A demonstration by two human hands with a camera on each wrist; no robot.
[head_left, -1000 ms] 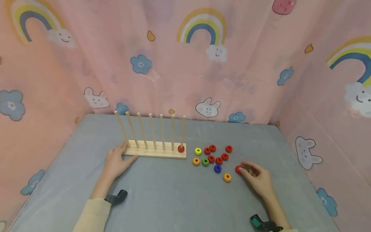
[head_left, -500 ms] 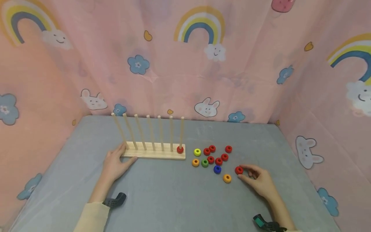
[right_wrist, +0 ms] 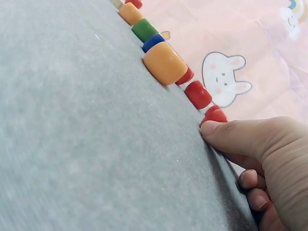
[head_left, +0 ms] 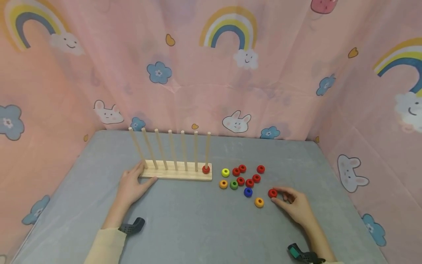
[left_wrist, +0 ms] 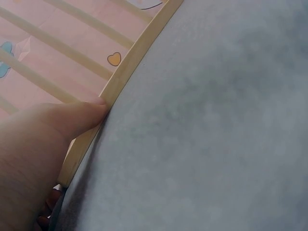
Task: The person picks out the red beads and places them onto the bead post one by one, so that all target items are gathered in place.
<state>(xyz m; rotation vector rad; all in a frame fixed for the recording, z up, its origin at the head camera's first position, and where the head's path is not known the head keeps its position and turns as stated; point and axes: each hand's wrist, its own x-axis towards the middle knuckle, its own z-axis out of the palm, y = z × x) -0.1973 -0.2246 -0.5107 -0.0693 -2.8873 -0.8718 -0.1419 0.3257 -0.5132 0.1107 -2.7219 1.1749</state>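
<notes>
Pale wood forms the long rectangular base (head_left: pixel 178 176) set left of centre on the grey cloth-covered bench (head_left: pixel 197 227), and we count seven slender round wooden pegs (head_left: pixel 173 151) standing along it. The left grip (head_left: pixel 130 187) is closed about the base's left end, thumb against the front edge; we judge this hold is meant to stop the base from sliding. The right grip (head_left: pixel 295 205) pinches a shiny red ring-shaped bead (head_left: pixel 272 193) by its sides, well apart from the base. The hole faces up, and we judge the side hold is chosen to leave it unobstructed. Whether this bead bears on the cloth we cannot confirm. A matching red bead (head_left: pixel 206 169) sits around the foot of the rightmost peg. Between base and right grip we record the loose stock: a yellow bead (head_left: pixel 225 172), a green bead (head_left: pixel 234 184), a blue bead (head_left: pixel 248 192), two orange beads (head_left: pixel 259 202) and six further red beads (head_left: pixel 249 183). In our judgement they lie on that side to suit the right grip's reach. Behind the bench hangs a pink printed curtain (head_left: pixel 283 55).
</notes>
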